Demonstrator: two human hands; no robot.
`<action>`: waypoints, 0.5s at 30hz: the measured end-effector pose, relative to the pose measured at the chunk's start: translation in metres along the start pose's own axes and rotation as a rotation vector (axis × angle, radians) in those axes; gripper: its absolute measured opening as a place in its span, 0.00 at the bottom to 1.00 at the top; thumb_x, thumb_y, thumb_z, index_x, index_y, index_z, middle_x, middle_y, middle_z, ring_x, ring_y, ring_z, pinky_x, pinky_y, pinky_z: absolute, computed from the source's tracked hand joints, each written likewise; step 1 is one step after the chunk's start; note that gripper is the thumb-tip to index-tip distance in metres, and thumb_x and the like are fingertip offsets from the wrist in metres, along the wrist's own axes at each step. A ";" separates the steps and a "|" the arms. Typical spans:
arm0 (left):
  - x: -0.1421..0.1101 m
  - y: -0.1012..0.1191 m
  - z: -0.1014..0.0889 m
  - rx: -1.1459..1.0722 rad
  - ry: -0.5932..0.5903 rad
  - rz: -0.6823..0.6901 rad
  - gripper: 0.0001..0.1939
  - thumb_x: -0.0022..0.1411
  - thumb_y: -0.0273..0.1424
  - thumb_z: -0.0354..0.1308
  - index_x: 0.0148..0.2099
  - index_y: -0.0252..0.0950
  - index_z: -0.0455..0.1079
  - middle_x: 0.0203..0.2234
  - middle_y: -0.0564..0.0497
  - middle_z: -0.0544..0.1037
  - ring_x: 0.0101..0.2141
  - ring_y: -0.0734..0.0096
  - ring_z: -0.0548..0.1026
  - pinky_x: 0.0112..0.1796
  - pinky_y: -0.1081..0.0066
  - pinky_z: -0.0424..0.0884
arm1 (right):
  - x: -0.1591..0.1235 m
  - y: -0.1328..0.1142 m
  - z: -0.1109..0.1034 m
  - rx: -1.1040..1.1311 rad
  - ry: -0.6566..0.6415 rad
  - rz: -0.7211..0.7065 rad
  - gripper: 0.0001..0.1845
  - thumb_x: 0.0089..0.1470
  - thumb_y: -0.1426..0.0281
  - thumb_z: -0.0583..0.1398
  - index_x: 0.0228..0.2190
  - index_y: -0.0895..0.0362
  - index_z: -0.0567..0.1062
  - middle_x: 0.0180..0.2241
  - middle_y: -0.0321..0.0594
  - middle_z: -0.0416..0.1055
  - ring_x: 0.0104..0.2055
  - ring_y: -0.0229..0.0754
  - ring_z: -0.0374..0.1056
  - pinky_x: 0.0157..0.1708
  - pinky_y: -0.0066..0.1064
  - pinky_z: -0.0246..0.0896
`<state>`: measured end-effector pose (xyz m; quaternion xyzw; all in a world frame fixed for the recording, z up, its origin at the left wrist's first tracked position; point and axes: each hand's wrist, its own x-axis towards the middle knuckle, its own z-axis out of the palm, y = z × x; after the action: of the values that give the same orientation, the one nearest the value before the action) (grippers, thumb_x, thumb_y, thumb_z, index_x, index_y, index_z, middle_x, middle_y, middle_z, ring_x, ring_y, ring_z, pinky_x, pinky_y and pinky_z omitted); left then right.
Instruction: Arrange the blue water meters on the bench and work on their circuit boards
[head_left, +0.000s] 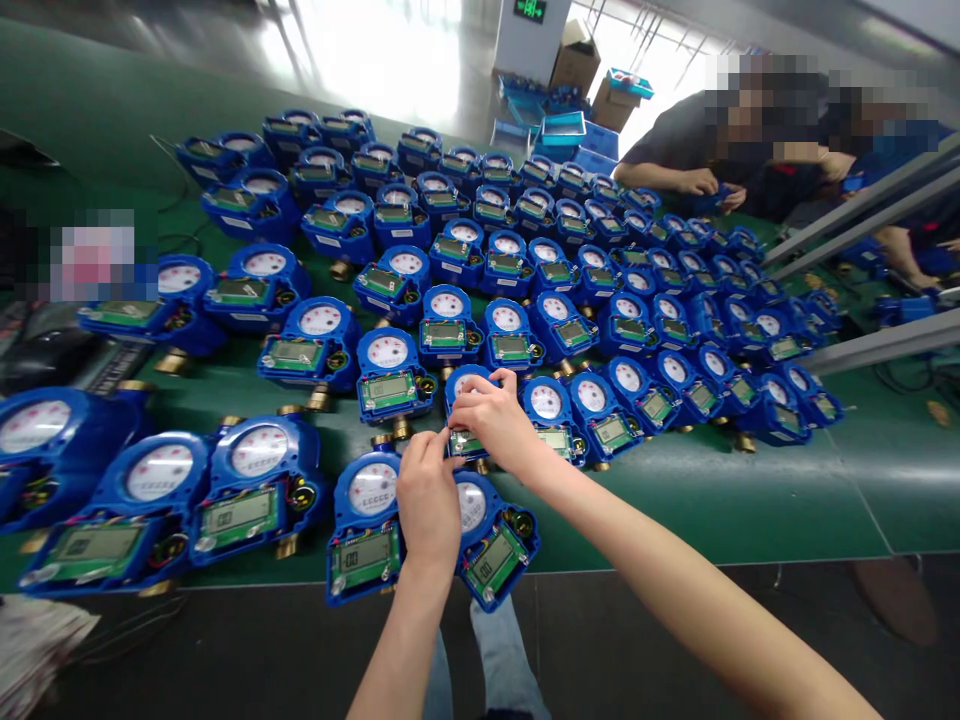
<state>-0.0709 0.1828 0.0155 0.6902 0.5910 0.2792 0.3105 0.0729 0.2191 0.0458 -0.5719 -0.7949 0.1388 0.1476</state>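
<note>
Blue water meters with round white dials and green display boards stand in rows. Both hands meet at one water meter [471, 381] in the front part of the table, partly covering its dial and board. Over its top, my right hand [495, 425] is closed, fingers curled toward the board's left corner. From below, my left hand [429, 495] reaches the same corner with fingertips pinched together. Whatever lies between the fingers is too small or hidden. Beneath my left wrist are two nearer water meters, one on the left [365, 535] and one on the right [495, 550], their displays lit.
Several more meters [262, 480] with brass fittings stand at the left front. A dark mouse-like object [56, 355] lies at the left edge of the green table [675, 505]. Across the table a person [690, 150] handles a meter. Metal rails [862, 345] cross at right; blue bins [562, 128] stand behind.
</note>
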 end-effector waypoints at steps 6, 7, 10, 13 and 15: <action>0.000 -0.004 0.000 0.029 0.007 0.030 0.13 0.64 0.20 0.58 0.50 0.33 0.74 0.43 0.46 0.78 0.47 0.58 0.75 0.49 0.55 0.73 | 0.000 0.002 0.003 0.003 0.009 0.004 0.09 0.61 0.73 0.65 0.27 0.53 0.80 0.34 0.30 0.80 0.50 0.40 0.67 0.55 0.46 0.34; 0.000 -0.004 0.000 0.028 0.002 0.033 0.13 0.64 0.20 0.58 0.50 0.33 0.74 0.43 0.46 0.78 0.47 0.57 0.75 0.49 0.55 0.73 | 0.001 0.001 0.004 0.004 0.010 0.009 0.09 0.61 0.73 0.65 0.27 0.53 0.80 0.34 0.30 0.80 0.49 0.40 0.68 0.55 0.46 0.34; -0.001 -0.005 -0.001 0.018 -0.017 0.035 0.15 0.64 0.20 0.57 0.52 0.33 0.73 0.45 0.45 0.77 0.49 0.55 0.74 0.50 0.53 0.72 | 0.001 0.001 0.004 0.011 0.000 0.001 0.10 0.61 0.73 0.65 0.28 0.53 0.81 0.33 0.30 0.80 0.49 0.40 0.68 0.56 0.46 0.34; 0.000 -0.007 -0.003 -0.014 -0.015 0.004 0.19 0.62 0.20 0.57 0.56 0.33 0.71 0.46 0.42 0.75 0.46 0.55 0.75 0.49 0.54 0.73 | -0.004 0.001 0.001 0.024 -0.011 -0.003 0.10 0.61 0.73 0.64 0.28 0.53 0.81 0.35 0.31 0.81 0.48 0.39 0.69 0.57 0.45 0.33; 0.002 -0.008 -0.003 -0.044 -0.019 -0.019 0.24 0.61 0.20 0.59 0.59 0.33 0.68 0.46 0.43 0.74 0.40 0.59 0.77 0.45 0.57 0.76 | -0.009 0.002 0.000 0.035 -0.008 0.017 0.09 0.61 0.72 0.65 0.28 0.53 0.81 0.37 0.31 0.82 0.48 0.38 0.69 0.56 0.44 0.34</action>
<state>-0.0784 0.1864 0.0115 0.6802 0.5883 0.2827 0.3336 0.0772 0.2114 0.0440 -0.5754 -0.7880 0.1564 0.1533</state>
